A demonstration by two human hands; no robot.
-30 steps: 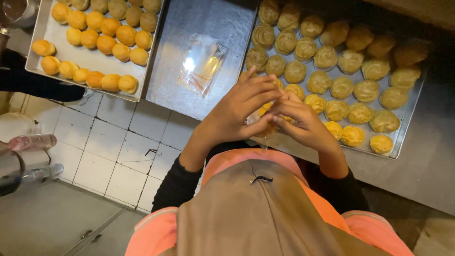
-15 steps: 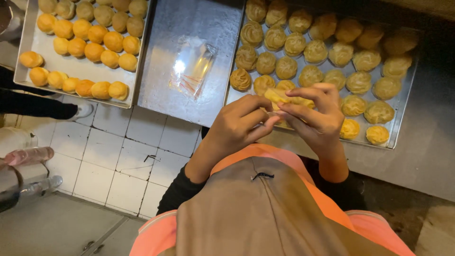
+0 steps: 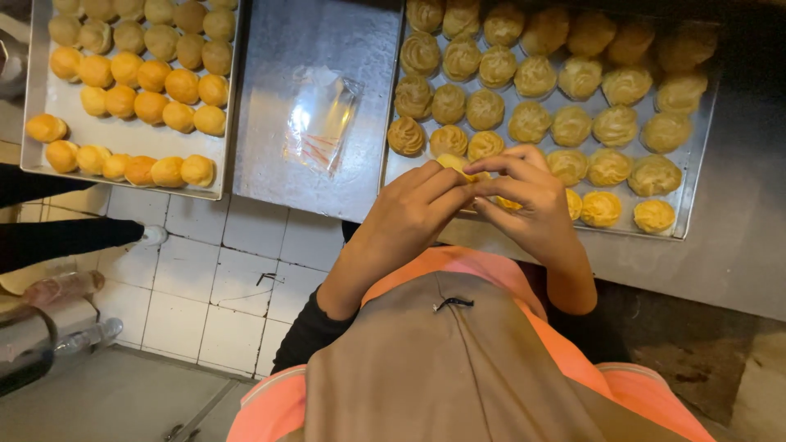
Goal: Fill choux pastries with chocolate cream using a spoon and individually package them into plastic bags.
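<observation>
My left hand (image 3: pixel 413 213) and my right hand (image 3: pixel 528 205) meet over the near edge of a metal tray (image 3: pixel 696 155) of swirled cream puffs. Together they pinch one yellow cream puff (image 3: pixel 460 169), mostly hidden by the fingers. Several pale brown puffs (image 3: pixel 532 123) fill the tray in rows beyond my hands. A few yellower puffs (image 3: pixel 602 209) lie at its near right corner.
A second metal tray (image 3: pixel 49 98) at the left holds rows of round golden buns (image 3: pixel 151 78). Between the trays a clear plastic bag (image 3: pixel 321 119) lies on the steel counter (image 3: pixel 278 74). White floor tiles (image 3: pixel 221 278) and plastic bottles (image 3: pixel 65 286) lie below left.
Both hands have shifted along the tray's near edge while still working the same puff between the fingers; the view has also moved slightly.
</observation>
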